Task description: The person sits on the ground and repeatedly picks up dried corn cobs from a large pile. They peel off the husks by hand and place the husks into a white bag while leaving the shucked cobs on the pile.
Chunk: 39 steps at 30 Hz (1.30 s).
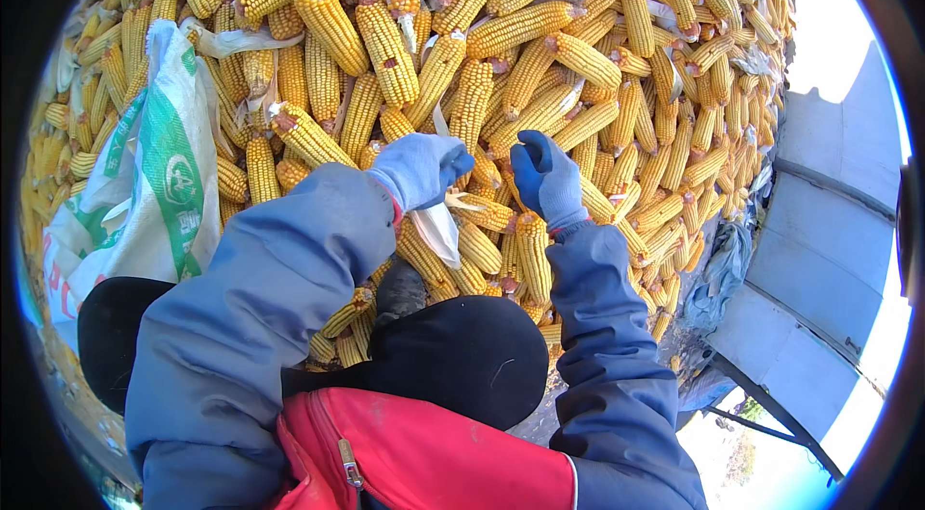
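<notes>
Both hands wear blue-and-grey work gloves and are held over a large heap of husked yellow corn cobs (506,33). My left hand (423,170) has its fingers curled inward, with a pale, dry corn husk (438,232) hanging just below it; whether the fingers grip the husk is hidden. A short way to the right, my right hand (548,178) has its fingers bent towards the left hand, with a gap between thumb and fingers and nothing seen in it. A corn cob (533,257) lies beneath the right wrist.
A white and green woven sack (170,170) leans on the heap at the left. My dark-clothed knee (462,358) and a dark boot (399,290) are close below the hands. Grey panels (816,228) and a crumpled grey-blue sheet (725,271) are at the right.
</notes>
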Each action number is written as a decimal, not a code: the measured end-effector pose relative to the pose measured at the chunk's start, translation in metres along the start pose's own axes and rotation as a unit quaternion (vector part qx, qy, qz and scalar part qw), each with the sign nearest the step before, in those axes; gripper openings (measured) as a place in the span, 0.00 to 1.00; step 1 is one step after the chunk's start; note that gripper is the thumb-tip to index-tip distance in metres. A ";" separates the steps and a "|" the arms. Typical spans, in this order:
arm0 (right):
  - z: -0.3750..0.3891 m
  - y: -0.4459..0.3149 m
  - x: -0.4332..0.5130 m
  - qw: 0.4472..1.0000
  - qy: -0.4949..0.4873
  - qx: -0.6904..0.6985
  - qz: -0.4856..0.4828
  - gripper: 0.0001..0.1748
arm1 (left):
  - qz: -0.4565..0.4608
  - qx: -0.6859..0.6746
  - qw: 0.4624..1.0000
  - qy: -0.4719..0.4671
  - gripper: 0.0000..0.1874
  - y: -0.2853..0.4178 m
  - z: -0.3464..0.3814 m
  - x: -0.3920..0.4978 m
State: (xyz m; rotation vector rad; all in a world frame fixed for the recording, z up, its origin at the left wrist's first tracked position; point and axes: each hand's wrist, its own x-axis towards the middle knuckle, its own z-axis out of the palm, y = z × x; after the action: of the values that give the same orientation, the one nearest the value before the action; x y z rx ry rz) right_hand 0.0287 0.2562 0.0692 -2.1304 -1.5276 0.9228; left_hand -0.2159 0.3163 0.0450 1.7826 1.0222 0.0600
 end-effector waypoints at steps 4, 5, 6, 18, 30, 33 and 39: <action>0.060 -0.063 0.023 0.981 -0.106 -0.160 0.030 0.28 | -0.157 -0.266 0.923 0.229 0.18 -0.047 -0.054 0.004; 0.080 -0.075 0.035 0.970 -0.110 -0.216 -0.006 0.30 | -0.183 -0.255 0.915 0.254 0.18 -0.054 -0.060 -0.002; 0.099 -0.082 0.049 0.960 -0.125 -0.242 0.058 0.28 | -0.182 -0.256 0.918 0.243 0.18 -0.057 -0.061 -0.006; 0.032 -0.087 -0.020 0.949 -0.175 -0.026 -0.262 0.17 | -0.209 -0.580 0.786 -0.033 0.43 0.003 -0.041 -0.029; 0.022 -0.078 -0.012 0.924 -0.326 -0.070 -0.187 0.20 | -0.206 -0.407 0.889 -0.030 0.21 0.013 -0.022 -0.024; 0.004 -0.068 0.010 0.932 -0.312 0.177 -0.050 0.24 | -0.121 -0.393 0.905 0.104 0.25 0.012 -0.042 -0.023; -0.023 -0.011 0.104 0.942 0.078 -0.229 0.231 0.65 | 0.033 0.061 0.974 0.214 0.15 -0.004 -0.188 -0.022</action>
State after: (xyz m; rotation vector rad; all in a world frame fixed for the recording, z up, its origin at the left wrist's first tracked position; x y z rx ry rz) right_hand 0.0579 0.3594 0.0615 -2.9018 -1.2737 0.5345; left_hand -0.3220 0.4428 0.1378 1.9629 1.2921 0.4486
